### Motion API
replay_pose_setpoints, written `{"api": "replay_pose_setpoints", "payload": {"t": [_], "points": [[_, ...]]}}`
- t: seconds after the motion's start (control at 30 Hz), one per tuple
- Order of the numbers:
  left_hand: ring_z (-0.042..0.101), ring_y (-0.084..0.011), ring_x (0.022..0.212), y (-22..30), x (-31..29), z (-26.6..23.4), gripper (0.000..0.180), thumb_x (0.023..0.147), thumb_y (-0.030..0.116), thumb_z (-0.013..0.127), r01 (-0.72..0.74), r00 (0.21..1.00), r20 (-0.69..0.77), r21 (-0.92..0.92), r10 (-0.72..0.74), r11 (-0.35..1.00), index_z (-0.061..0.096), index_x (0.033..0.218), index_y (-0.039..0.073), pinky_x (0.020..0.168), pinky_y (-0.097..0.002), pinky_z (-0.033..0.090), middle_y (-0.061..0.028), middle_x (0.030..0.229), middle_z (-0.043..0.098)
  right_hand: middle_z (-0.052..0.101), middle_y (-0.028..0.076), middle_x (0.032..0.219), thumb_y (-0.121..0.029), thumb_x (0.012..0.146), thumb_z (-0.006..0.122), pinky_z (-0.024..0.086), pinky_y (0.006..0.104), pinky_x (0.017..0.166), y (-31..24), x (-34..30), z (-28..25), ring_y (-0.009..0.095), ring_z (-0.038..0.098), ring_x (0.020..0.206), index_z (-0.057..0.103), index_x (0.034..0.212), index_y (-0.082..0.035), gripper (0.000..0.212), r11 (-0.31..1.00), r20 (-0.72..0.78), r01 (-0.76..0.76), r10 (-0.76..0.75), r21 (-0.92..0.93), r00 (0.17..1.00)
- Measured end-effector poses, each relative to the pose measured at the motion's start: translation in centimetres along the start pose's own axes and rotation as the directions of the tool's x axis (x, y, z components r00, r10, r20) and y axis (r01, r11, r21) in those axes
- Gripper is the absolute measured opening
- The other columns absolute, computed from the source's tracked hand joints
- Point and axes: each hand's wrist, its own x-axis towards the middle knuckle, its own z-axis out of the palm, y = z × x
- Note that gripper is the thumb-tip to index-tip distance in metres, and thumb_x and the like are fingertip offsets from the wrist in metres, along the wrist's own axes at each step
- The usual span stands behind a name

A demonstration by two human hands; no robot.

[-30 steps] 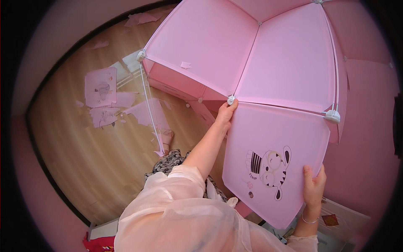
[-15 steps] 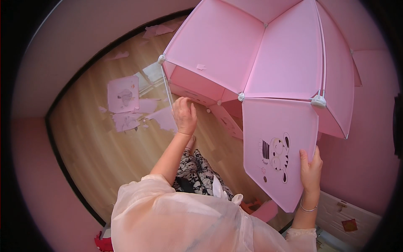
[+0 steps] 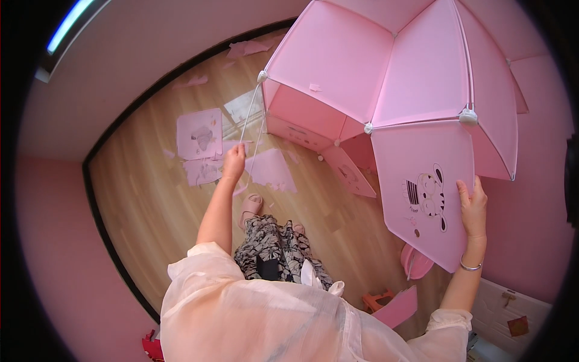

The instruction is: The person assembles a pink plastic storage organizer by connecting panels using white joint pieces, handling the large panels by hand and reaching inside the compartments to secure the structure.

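A large pink storage cabinet [image 3: 332, 66] of thin panels, joined by white corner connectors [image 3: 368, 128], stands ahead and to my right. My left hand [image 3: 234, 160] is closed around a thin white frame bar [image 3: 251, 105]. Its upper end runs to the connector [image 3: 262, 76] at the cabinet's left corner. A second thin bar slants down close beside it. At the right, my right hand [image 3: 474, 208] grips the edge of a pink door panel [image 3: 398, 181] printed with a rabbit. My thumb lies on its front face; the other fingers are partly hidden.
Torn pink sheets [image 3: 271, 169] and a printed square panel [image 3: 199, 130] lie on the wooden floor [image 3: 145, 199]. Near my feet at the right are a pink basin [image 3: 416, 262], an orange stool [image 3: 377, 300] and a pink panel [image 3: 398, 308]. Walls flank both sides.
My left hand has moved left and closed on the thin bar, which now slants outward from the cabinet. My right hand still holds the door panel. The whole view has shifted slightly.
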Motion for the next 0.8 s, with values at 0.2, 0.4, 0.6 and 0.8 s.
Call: {"api": "replay_pose_setpoints", "payload": {"t": [0.2,0.4,0.6,0.8], "points": [[0.055,-0.0372,0.071,-3.0,7.0,-7.7,0.033,0.085,0.042,0.035,-0.039,0.991,0.126,0.537,-0.034,0.843,0.050,0.079,0.013,0.060,-0.0474,0.042,-0.0165,0.071,0.058,0.059,0.019,0.074,-0.030,0.082,0.053,0.043,0.0362,0.057,-0.7,-0.8,0.1,0.034,0.056,0.067,0.049,0.092,-0.001,0.032,0.953,-0.063,-0.154,0.143,-0.260,0.988],[0.053,-0.0359,0.065,-7.7,14.9,-10.7,0.030,0.084,0.039,0.039,-0.338,0.932,0.286,0.474,0.221,0.813,0.047,0.073,0.012,0.055,-0.0459,0.041,-0.0149,0.064,0.056,0.060,0.014,0.080,-0.034,0.082,0.050,0.043,0.0387,0.065,-6.0,-1.6,2.3,0.032,0.056,0.075,0.050,0.095,-0.003,0.034,0.730,-0.448,-0.292,-0.021,-0.618,0.894],[0.054,-0.0343,0.059,-8.0,18.2,-12.0,0.029,0.083,0.037,0.042,-0.454,0.879,0.344,0.393,0.330,0.800,0.047,0.071,0.011,0.050,-0.0444,0.041,-0.0135,0.060,0.055,0.058,0.009,0.077,-0.015,0.085,0.047,0.041,0.0258,0.066,-15.4,-0.7,12.1,0.013,0.053,0.072,0.051,0.085,0.000,0.016,0.976,-0.439,-0.211,0.214,0.057,0.873],[0.054,-0.0370,0.059,-5.6,7.6,-8.2,0.028,0.086,0.033,0.038,-0.049,0.924,0.383,0.181,-0.024,0.982,0.048,0.076,0.009,0.052,-0.0469,0.041,-0.0167,0.061,0.056,0.061,0.012,0.078,-0.027,0.085,0.045,0.044,0.0279,0.065,-21.5,4.7,31.5,0.020,0.059,0.072,0.055,0.090,-0.001,0.028,0.951,0.281,-0.207,0.139,0.231,0.950]]}}
